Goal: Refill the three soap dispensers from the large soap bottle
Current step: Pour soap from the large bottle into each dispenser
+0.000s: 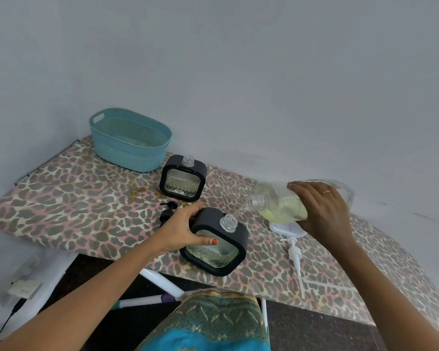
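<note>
Soap streams from the large clear plastic soap bottle (284, 201) into the near black-framed square glass dispenser (218, 247).
The right hand (322, 209) grasps the tilted bottle's body. The left hand (183, 229) grips the near dispenser's side on the leopard-print ironing board (74, 206). A 2nd black-framed dispenser (183, 182) stands uncapped behind it, near the teal plastic basket (129, 140). A white pump (295, 259) lies at the right.

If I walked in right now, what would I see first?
The right hand tips the large soap bottle at the middle right, pouring a thin stream into the open neck of the near dispenser, which the left hand holds at the front edge of the leopard-print board. Behind stands a second open dispenser, and a teal basket sits at the board's far left corner.
</note>
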